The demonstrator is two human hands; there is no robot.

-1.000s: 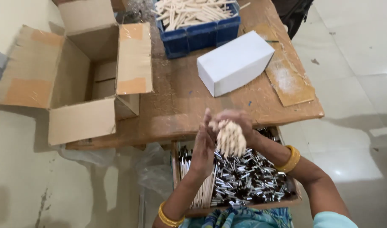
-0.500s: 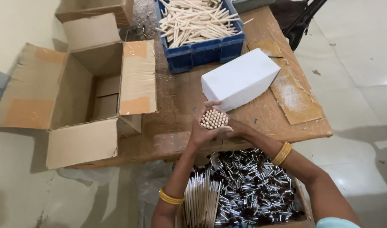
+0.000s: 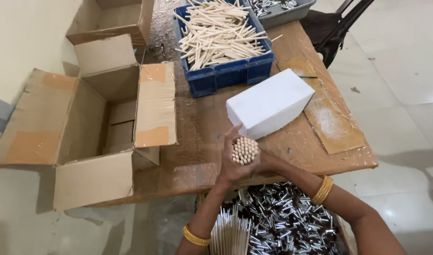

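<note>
While both hands clasp it, bundle of wooden sticks (image 3: pixel 245 150) upright, left hand (image 3: pixel 231 163) fingers closed around, right hand (image 3: pixel 266 162) fingers mostly hidden, white box (image 3: pixel 269 103) just beside.

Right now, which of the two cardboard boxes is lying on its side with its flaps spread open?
The large cardboard box at the table's left edge, its opening facing the camera. The smaller cardboard box behind it sits further back, partly cut off by the frame.

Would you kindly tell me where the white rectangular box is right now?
In the head view, the white rectangular box lies on the wooden table, right of centre, just in front of the blue crate of sticks and beyond the hand-held stick bundle.
</note>
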